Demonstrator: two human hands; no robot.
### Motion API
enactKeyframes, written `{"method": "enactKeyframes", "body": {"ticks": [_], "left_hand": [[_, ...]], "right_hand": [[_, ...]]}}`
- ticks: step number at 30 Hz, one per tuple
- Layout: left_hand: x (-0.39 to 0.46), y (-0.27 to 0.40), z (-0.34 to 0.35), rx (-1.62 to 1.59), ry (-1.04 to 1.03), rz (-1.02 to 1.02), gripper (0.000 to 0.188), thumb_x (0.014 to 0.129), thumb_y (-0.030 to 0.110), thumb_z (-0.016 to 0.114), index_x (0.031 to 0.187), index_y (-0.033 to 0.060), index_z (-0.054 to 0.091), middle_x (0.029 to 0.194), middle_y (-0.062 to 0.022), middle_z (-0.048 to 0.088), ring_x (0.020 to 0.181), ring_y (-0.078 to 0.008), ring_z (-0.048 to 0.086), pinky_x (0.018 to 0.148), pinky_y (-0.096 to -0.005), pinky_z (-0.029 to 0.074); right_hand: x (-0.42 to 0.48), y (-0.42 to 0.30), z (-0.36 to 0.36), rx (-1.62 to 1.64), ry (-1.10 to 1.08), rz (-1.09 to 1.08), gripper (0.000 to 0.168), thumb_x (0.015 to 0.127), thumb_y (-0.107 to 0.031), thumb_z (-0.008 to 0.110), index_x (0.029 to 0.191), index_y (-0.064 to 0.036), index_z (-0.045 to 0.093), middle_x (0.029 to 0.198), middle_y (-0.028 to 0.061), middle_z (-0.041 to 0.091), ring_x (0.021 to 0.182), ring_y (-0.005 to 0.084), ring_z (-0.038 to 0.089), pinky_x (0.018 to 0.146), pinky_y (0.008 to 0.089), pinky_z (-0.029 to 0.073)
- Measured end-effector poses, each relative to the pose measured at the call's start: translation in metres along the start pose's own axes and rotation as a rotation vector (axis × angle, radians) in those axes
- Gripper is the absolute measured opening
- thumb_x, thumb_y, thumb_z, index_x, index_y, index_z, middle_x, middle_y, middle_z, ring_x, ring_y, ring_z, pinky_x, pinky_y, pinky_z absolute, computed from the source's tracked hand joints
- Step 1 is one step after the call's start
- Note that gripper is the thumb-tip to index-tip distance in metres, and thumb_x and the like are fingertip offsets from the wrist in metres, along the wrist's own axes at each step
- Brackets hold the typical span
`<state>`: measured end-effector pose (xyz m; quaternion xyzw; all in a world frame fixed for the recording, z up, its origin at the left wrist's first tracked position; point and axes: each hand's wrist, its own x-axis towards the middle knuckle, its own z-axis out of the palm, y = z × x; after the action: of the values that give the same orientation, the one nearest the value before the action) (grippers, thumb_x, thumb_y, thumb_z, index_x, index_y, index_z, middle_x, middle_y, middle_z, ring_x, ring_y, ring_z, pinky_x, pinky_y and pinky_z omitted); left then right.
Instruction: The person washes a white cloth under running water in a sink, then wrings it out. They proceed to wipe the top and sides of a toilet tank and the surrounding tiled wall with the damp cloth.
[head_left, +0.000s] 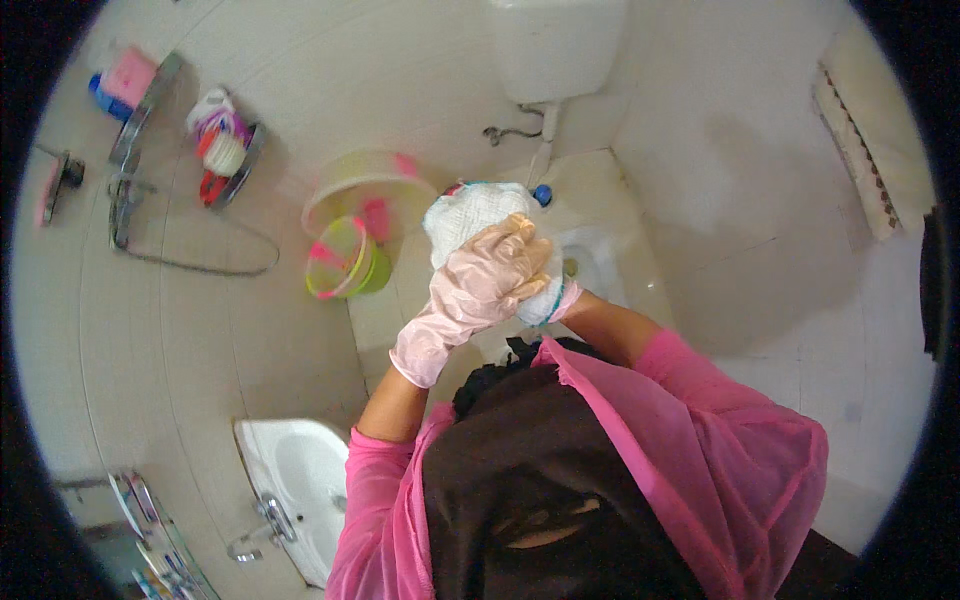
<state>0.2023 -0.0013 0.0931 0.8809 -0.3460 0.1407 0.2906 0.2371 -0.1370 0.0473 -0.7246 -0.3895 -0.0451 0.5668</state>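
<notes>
In front of me is a white knitted cloth or glove (476, 214) with teal edging and a bit of red at its far end. My left hand (491, 274), in a thin pale pink disposable glove, lies across it with the fingers curled over the knit. The white knit covers my right hand (571, 301), leaving only a strip of pink glove cuff and the bare wrist showing beside the teal edge. Its fingers are hidden. Beyond the hands, a squat toilet pan (604, 259) is set in the tiled floor, with a small blue object (542, 196) near it.
A lime-green bucket (377, 274) and a large pale tub (330, 180) stand by the left wall. A cistern (555, 49) hangs ahead, above a pipe with a tap (514, 135). Left are a shower hose (202, 268), shelves of bottles and a washbasin (304, 465). A towel (862, 157) hangs right.
</notes>
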Motion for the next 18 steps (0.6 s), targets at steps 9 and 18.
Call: {"method": "enactKeyframes", "body": {"ticks": [9, 18], "left_hand": [[-0.013, -0.030, 0.037, 0.159, -0.117, 0.016, 0.041, 0.088, 0.033, 0.062, 0.121, 0.0083, 0.063, 0.122, -0.0180, 0.060, 0.121, -0.0334, 0.051, 0.102, -0.0419, 0.041], [-0.031, -0.078, 0.070, 0.135, -0.219, 0.055, 0.053, 0.090, 0.040, 0.057, 0.132, 0.0069, 0.053, 0.132, -0.0196, 0.053, 0.128, -0.0329, 0.046, 0.106, -0.0417, 0.039]], "right_hand": [[-0.054, 0.007, -0.022, -0.602, 0.459, 0.020, 0.046, 0.071, -0.023, 0.075, 0.113, -0.008, 0.063, 0.109, 0.0119, 0.060, 0.102, 0.0324, 0.054, 0.095, 0.0417, 0.039], [-0.068, -0.031, -0.012, -1.304, 0.356, 0.510, 0.016, 0.066, -0.024, 0.066, 0.070, -0.009, 0.064, 0.065, 0.0148, 0.061, 0.064, 0.0336, 0.062, 0.062, 0.0452, 0.046]]}}
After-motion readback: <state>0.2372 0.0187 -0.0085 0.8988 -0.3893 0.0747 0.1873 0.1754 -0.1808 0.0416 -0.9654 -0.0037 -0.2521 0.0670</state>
